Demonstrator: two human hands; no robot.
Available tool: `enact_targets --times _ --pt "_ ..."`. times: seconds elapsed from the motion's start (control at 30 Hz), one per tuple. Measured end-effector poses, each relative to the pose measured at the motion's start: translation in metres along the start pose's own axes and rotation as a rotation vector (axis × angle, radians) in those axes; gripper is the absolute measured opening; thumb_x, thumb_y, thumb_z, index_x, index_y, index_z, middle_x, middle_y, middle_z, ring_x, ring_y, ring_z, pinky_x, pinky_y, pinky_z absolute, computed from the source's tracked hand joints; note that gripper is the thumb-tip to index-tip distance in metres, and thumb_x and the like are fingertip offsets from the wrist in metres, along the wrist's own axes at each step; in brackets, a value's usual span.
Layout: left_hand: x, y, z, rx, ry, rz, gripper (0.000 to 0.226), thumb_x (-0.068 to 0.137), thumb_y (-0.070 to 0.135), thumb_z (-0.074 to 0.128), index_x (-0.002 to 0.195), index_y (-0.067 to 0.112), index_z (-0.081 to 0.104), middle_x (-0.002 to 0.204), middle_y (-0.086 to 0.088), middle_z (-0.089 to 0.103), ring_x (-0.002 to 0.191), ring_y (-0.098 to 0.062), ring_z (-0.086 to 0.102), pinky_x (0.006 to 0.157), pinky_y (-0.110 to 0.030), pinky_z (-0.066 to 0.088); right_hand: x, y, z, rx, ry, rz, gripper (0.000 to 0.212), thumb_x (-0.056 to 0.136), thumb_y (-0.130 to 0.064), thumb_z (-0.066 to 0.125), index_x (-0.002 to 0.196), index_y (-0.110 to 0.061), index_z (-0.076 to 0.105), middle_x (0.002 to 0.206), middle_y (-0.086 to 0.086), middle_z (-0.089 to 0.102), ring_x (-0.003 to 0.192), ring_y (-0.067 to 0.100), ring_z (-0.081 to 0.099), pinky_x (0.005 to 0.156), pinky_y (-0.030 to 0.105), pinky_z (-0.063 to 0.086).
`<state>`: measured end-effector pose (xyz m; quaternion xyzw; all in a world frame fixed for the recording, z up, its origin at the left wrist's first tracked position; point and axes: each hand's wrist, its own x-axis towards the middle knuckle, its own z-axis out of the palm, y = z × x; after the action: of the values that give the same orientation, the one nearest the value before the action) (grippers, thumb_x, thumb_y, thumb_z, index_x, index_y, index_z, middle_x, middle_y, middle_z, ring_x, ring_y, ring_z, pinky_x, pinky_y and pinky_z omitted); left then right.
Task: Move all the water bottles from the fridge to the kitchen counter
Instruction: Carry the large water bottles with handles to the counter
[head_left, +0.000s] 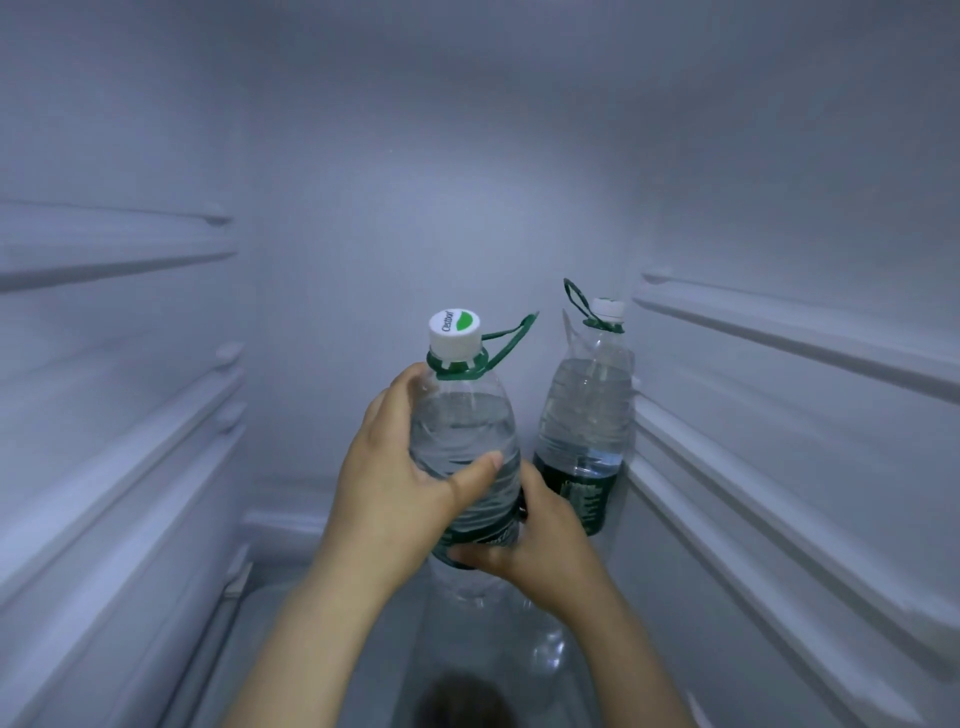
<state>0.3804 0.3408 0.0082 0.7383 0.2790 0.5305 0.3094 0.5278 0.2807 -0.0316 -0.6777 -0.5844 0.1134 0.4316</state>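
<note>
Across the whole frame, the fridge (156, 467) shows bare white walls. At lower centre, both hands clasp one upright water bottle (464, 415): the left hand (395, 478) wraps its side, the right hand (540, 540) cups its base. Just right of them a second bottle (584, 415) stands upright, nearer the right hand, clear, green-labelled, white-capped.

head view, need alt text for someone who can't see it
Both bare hands, left hand and right hand, grip a clear plastic water bottle with a white cap inside a white fridge. A second clear bottle with a green carry loop stands beside the right wall.
</note>
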Motion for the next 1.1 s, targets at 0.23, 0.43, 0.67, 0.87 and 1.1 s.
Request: enact_targets --times 0.23,0.43,0.67,0.87,1.1 --pt "-0.002 0.002 -0.01 -0.113 0.001 -0.027 0.066 0.058 0.037 0.081 0.117 0.041 0.05 0.112 0.016 0.065 0.102 0.0 0.064 0.09 -0.036 0.055 0.002 0.004 0.01 0.013 0.047 -0.009 0.074 0.054 -0.041 0.084 0.12 -0.042 0.051 0.102 -0.023 0.067 0.094 -0.004 0.064 0.082 0.031 0.056" --pt "-0.03 0.012 -0.015 -0.175 -0.006 -0.035 0.081 0.057 0.02 0.092 0.124 0.043 0.052 0.115 0.026 0.065 0.108 0.004 0.061 0.092 -0.027 0.051 -0.02 0.0 0.011 0.099 0.113 -0.036 0.066 0.058 -0.035 0.089 0.115 -0.042 0.057 0.104 -0.023 0.07 0.096 -0.004 0.065 0.084 0.031 0.057" --pt "-0.069 0.033 -0.018 -0.222 0.009 0.014 0.08 0.048 0.015 0.09 0.115 0.043 0.058 0.114 0.026 0.066 0.109 0.004 0.062 0.087 -0.009 0.047 -0.062 -0.012 0.006 0.164 0.172 -0.067 0.069 0.057 -0.024 0.089 0.117 -0.043 0.059 0.107 -0.021 0.07 0.099 0.0 0.066 0.083 0.037 0.057" --pt "-0.086 0.071 -0.029 -0.265 0.004 0.077 0.077 0.057 0.009 0.09 0.12 0.038 0.057 0.115 0.023 0.068 0.11 0.002 0.063 0.088 -0.012 0.048 -0.097 -0.028 -0.013 0.205 0.054 -0.066 0.064 0.051 -0.019 0.092 0.107 -0.035 0.065 0.096 -0.018 0.073 0.091 0.002 0.069 0.079 0.032 0.058" --pt "-0.106 0.098 -0.033 -0.268 0.026 0.12 0.073 0.056 0.011 0.09 0.118 0.036 0.06 0.114 0.021 0.069 0.109 -0.001 0.064 0.087 -0.014 0.05 -0.121 -0.044 -0.035 0.149 0.048 -0.129 0.064 0.051 -0.028 0.093 0.107 -0.039 0.064 0.095 -0.023 0.072 0.088 -0.003 0.068 0.075 0.022 0.057"
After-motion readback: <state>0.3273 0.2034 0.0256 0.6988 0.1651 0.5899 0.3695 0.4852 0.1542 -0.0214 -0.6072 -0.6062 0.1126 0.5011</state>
